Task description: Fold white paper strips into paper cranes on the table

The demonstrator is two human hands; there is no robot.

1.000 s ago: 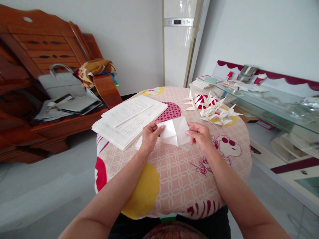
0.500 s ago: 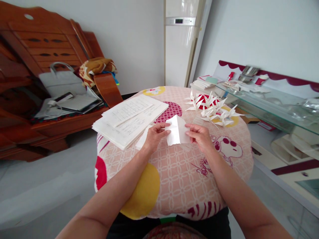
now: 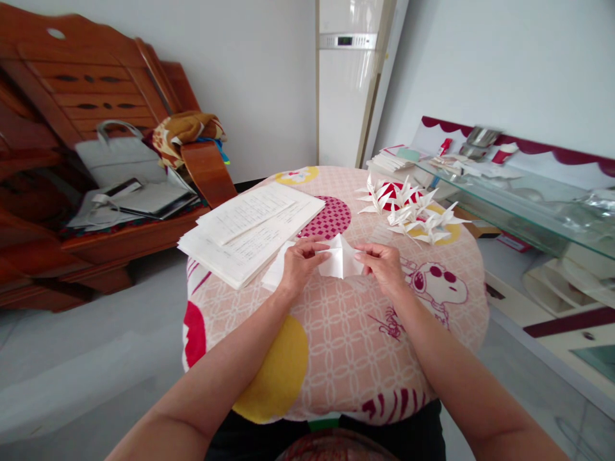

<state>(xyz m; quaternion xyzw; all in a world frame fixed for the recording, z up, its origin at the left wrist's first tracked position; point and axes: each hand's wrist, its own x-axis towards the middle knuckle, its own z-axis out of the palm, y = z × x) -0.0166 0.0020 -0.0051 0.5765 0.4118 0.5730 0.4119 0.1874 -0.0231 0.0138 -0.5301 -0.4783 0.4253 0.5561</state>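
Note:
A small white sheet of creased paper (image 3: 342, 259) is held up between both hands over the round table. My left hand (image 3: 303, 261) pinches its left side between thumb and fingers. On the opposite side my right hand (image 3: 380, 261) grips the edge in the same way. The sheet bends along a middle crease, with a peak at the top. Close behind my left hand, more white paper (image 3: 276, 269) lies on the cloth. Several folded paper cranes (image 3: 413, 211) sit grouped beyond my right hand.
A pink patterned cloth (image 3: 346, 346) covers the table. To the left lies a thick stack of written papers (image 3: 254, 230). A glass-topped cabinet (image 3: 519, 198) stands at the right, and a wooden bench (image 3: 120, 237) with a bag is at the left.
The sheet has gone from nearly flat and upright to bent inward at its crease, lower in outline. Both hands have come slightly closer together, still holding its sides.

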